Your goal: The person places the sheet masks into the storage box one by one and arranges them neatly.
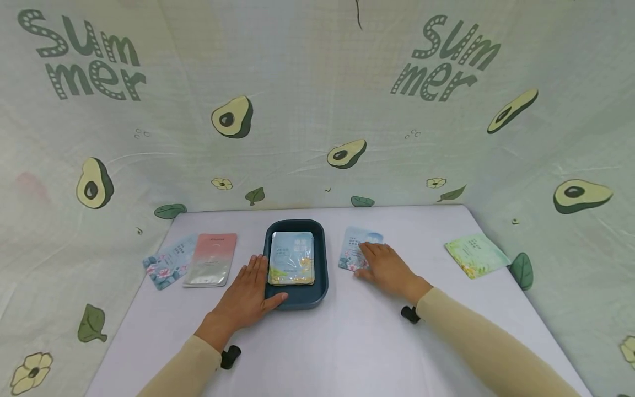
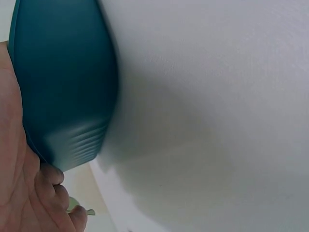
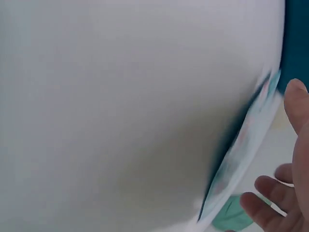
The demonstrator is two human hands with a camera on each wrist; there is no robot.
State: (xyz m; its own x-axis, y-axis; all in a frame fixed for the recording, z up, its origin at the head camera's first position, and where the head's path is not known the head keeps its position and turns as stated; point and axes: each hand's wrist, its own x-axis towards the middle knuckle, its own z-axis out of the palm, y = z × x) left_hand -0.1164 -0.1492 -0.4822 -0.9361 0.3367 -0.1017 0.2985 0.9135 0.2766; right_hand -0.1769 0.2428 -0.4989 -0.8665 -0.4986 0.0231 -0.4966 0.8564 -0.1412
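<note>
A dark teal tray (image 1: 296, 298) holds a light blue sheet mask packet (image 1: 291, 256), which seems to lie on others. My left hand (image 1: 245, 295) rests along the tray's left edge with straight fingers, the thumb over its near corner. In the left wrist view the palm (image 2: 12, 159) lies against the tray's outer side (image 2: 63, 72). To the tray's right is a floral blue mask packet (image 1: 352, 248). My right hand (image 1: 389, 270) hovers over its right part, fingers reaching forward. In the right wrist view that packet (image 3: 241, 150) sits apart from the spread thumb and fingers (image 3: 263, 210).
Left of the tray lie another floral blue packet (image 1: 171, 262) and a pink and silver packet (image 1: 210, 259), side by side. A green packet (image 1: 476, 255) is near the right edge of the white table (image 1: 347, 353). A printed cloth (image 1: 297, 110) hangs behind.
</note>
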